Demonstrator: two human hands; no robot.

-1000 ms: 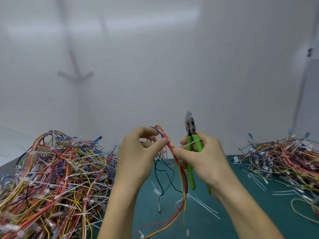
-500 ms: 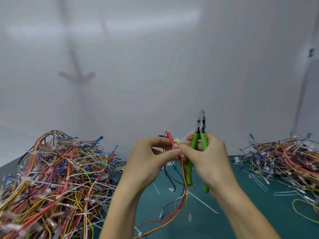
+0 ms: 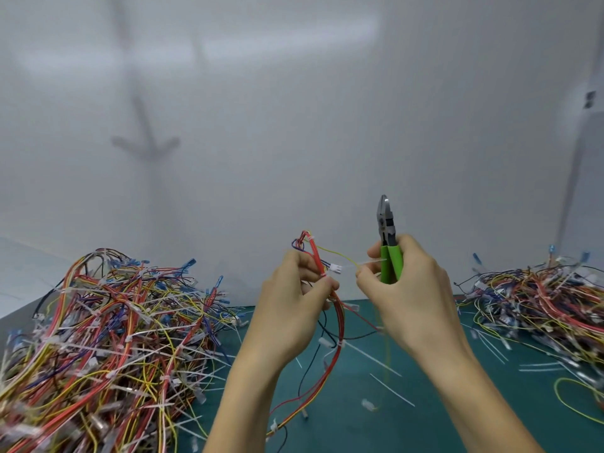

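Teal mat; big tangled heap of tied multicolour wires on its left, smaller wire heap on its right. Left hand is clenched round the red-orange wire harness, held up mid-frame above the mat. Right hand grips the green-handled steel cutters, nose up, and pinches what looks like a thin white cable-tie tail. The tail runs roughly horizontal, leftward from the right fingertips to the harness. The blades sit above it, so the cutters probably need to tilt down to snip.

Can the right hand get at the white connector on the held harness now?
Probably yes: the right hand sits close beside the white connector with nothing in the way, though it grips the green cutters.
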